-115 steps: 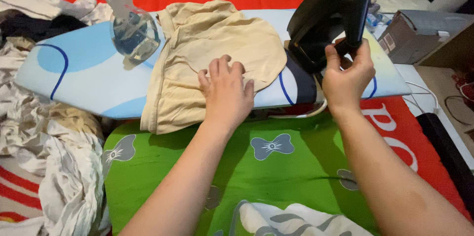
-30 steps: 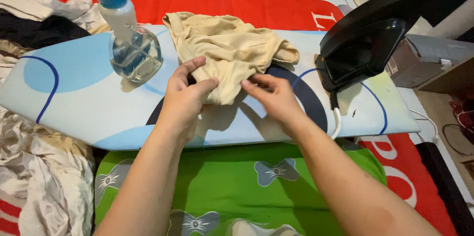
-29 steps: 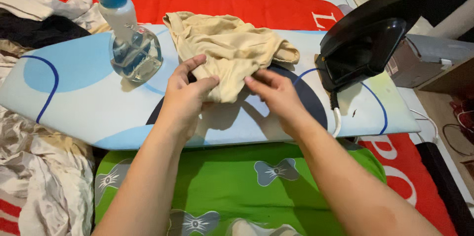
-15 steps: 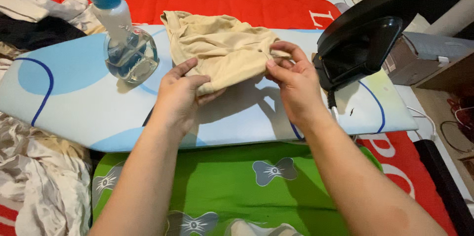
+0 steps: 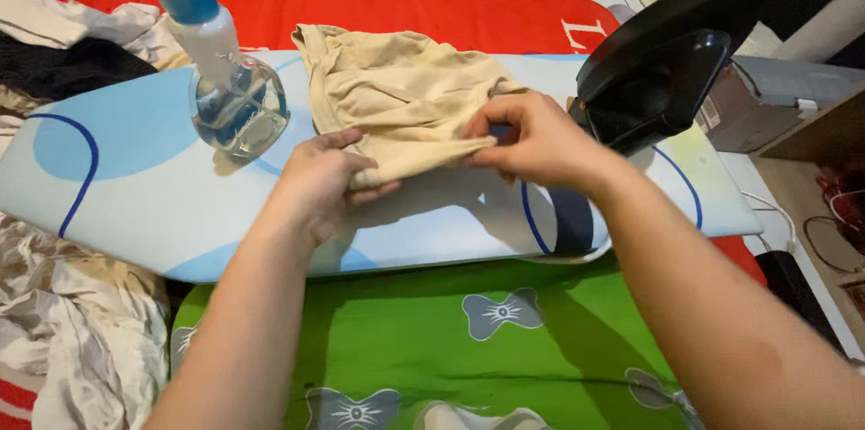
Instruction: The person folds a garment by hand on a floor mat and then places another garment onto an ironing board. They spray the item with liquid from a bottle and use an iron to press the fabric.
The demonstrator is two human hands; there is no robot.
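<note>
Both my hands have drawn closer along the near edge of the beige garment (image 5: 401, 101) since half a second ago, and my right hand (image 5: 532, 137) has dropped from the cloth's right corner to its lower hem. My left hand (image 5: 320, 178) is curled tight around the bunched hem left of centre, thumb on top, fingers tucked under. My right hand pinches the same edge just right of centre, fingers closed on the fabric. That garment lies crumpled in the middle of the pale blue ironing board (image 5: 126, 178), its far part heaped toward the top of the frame. Upper left, a clear spray bottle (image 5: 225, 88) stands on the board just beside the cloth. Upper right, the black iron (image 5: 667, 52) sits upright on the board's end, near my right hand.
</note>
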